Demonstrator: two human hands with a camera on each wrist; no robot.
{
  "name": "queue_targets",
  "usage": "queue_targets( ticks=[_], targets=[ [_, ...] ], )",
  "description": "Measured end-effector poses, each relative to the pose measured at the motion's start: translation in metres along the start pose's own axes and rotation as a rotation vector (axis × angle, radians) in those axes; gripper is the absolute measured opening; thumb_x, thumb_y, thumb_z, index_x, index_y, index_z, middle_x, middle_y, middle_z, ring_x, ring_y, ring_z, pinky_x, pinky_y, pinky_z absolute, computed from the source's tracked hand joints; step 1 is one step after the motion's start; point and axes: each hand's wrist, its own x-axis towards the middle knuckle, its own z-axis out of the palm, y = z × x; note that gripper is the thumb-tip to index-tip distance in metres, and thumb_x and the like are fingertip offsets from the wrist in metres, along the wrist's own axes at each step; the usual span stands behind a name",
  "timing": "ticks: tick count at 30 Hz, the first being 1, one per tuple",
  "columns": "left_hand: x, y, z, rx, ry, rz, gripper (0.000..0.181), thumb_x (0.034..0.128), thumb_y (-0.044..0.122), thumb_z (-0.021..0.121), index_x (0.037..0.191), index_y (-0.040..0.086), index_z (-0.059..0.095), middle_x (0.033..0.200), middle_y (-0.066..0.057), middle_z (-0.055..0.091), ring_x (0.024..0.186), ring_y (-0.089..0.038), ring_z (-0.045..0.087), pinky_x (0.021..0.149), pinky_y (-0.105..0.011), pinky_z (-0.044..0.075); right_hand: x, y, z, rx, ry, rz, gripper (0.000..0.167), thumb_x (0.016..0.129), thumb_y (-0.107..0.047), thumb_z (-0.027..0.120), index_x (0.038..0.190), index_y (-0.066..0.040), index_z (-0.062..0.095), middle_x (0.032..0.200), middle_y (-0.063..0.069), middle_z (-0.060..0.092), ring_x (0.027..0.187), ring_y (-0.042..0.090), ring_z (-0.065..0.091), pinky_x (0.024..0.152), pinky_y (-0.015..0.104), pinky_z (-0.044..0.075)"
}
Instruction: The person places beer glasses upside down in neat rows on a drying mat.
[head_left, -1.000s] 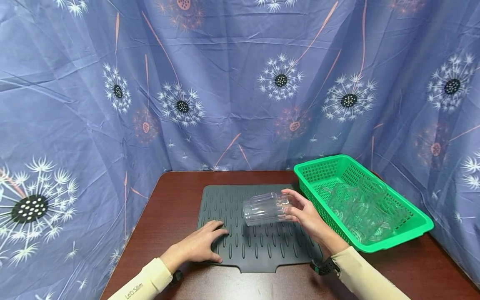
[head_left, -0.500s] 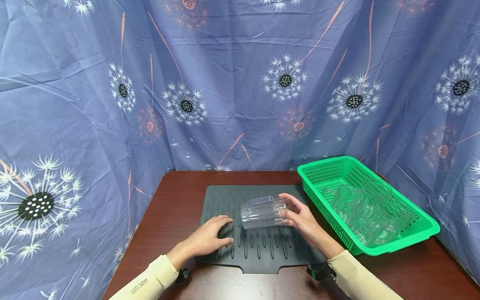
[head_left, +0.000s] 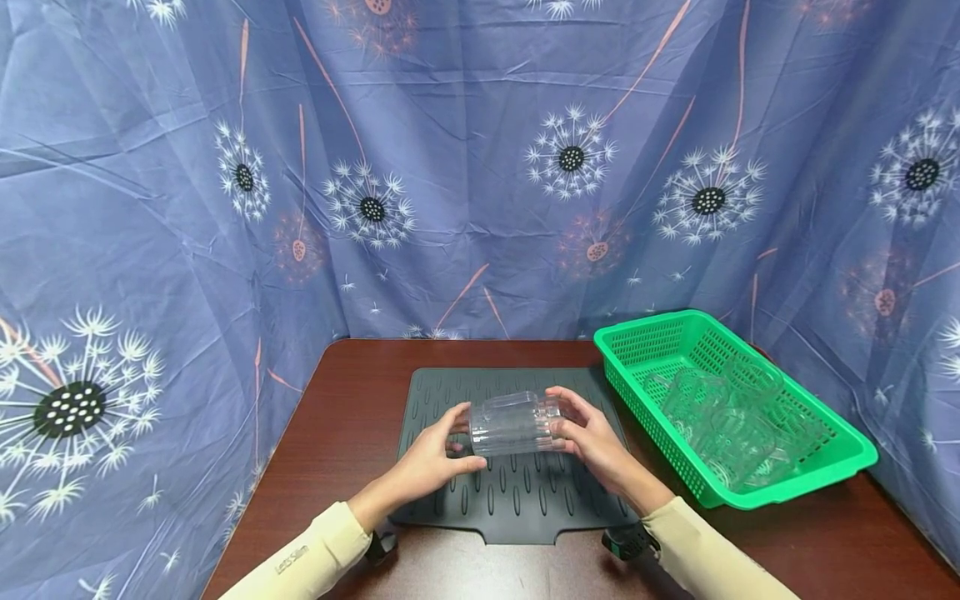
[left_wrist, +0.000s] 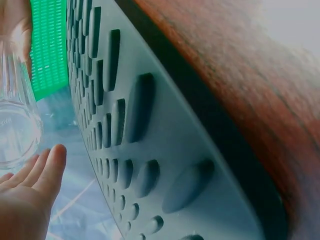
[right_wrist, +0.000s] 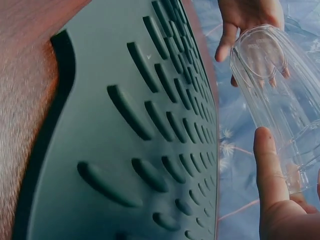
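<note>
At lower centre in the head view, the right hand [head_left: 596, 440] curls round a clear glass [head_left: 508, 428] held sideways above a dark mat [head_left: 517, 518]. The left hand [head_left: 429, 460] spreads, holding nothing, beside its base.

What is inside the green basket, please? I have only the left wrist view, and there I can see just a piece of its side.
Observer: Several clear glasses lie in the basket.
Operator: Thank you. How is the held glass turned? My picture looks rotated.
Observer: In the head view it is on its side, above the mat, with the right grip at one end.
Operator: And where does the basket stand, seen from the head camera?
Observer: It stands to the right of the mat.
</note>
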Motion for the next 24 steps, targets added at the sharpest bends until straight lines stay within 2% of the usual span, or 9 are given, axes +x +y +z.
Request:
queue_targets(
  ticks=[3, 6, 12, 18, 24],
  targets=[
    [0.0027, 0.0005, 0.0010, -0.018, 0.032, -0.035, 0.090, 0.0862, 0.038, 0.080, 0.158, 0.017, 0.030, 0.143, -0.020, 0.054, 0.114, -0.031, 0.065, 0.095, -0.045, 0.054, 0.0009, 0.0004, 0.0045, 0.009, -0.027, -0.005, 0.057, 0.095, -0.009, 0.060, 0.148, -0.016, 0.041, 0.142, 0.020, 0.044, 0.112, 0.032, 0.058, 0.086, 0.042, 0.059],
    [0.0047, 0.0003, 0.0020, -0.050, 0.054, -0.041, 0.088, 0.0845, 0.034, 0.082, 0.156, 0.018, 0.034, 0.137, -0.020, 0.059, 0.110, -0.027, 0.067, 0.089, -0.039, 0.056, 0.0017, 0.0011, 0.0082, 0.014, -0.056, -0.005, 0.057, 0.095, -0.011, 0.060, 0.149, -0.015, 0.040, 0.144, 0.022, 0.043, 0.116, 0.035, 0.058, 0.086, 0.042, 0.059],
    [0.0037, 0.0014, 0.0024, -0.137, 0.087, -0.026, 0.084, 0.0818, 0.025, 0.085, 0.153, 0.016, 0.040, 0.132, -0.017, 0.061, 0.110, -0.030, 0.067, 0.083, -0.029, 0.056, 0.0020, 0.0027, 0.0095, 0.027, -0.074, 0.015, 0.057, 0.095, -0.009, 0.058, 0.148, -0.016, 0.038, 0.146, 0.021, 0.042, 0.119, 0.034, 0.056, 0.088, 0.042, 0.058],
    [0.0024, 0.0023, 0.0017, -0.193, 0.121, 0.006, 0.078, 0.0831, 0.021, 0.084, 0.150, 0.014, 0.044, 0.130, -0.017, 0.060, 0.112, -0.030, 0.065, 0.085, -0.029, 0.057, 0.0043, 0.0027, 0.0085, 0.034, -0.130, 0.018, 0.058, 0.097, -0.010, 0.056, 0.150, -0.016, 0.033, 0.146, 0.021, 0.039, 0.118, 0.029, 0.057, 0.089, 0.041, 0.057],
    [0.0038, 0.0040, -0.0031, -0.262, 0.130, 0.027, 0.074, 0.0847, 0.014, 0.082, 0.149, 0.014, 0.045, 0.132, -0.019, 0.059, 0.113, -0.033, 0.065, 0.086, -0.028, 0.057, 0.0072, -0.0018, 0.0096, 0.070, -0.163, 0.024, 0.063, 0.099, -0.013, 0.058, 0.154, -0.021, 0.029, 0.149, 0.019, 0.038, 0.121, 0.026, 0.056, 0.092, 0.038, 0.055]
  ],
)
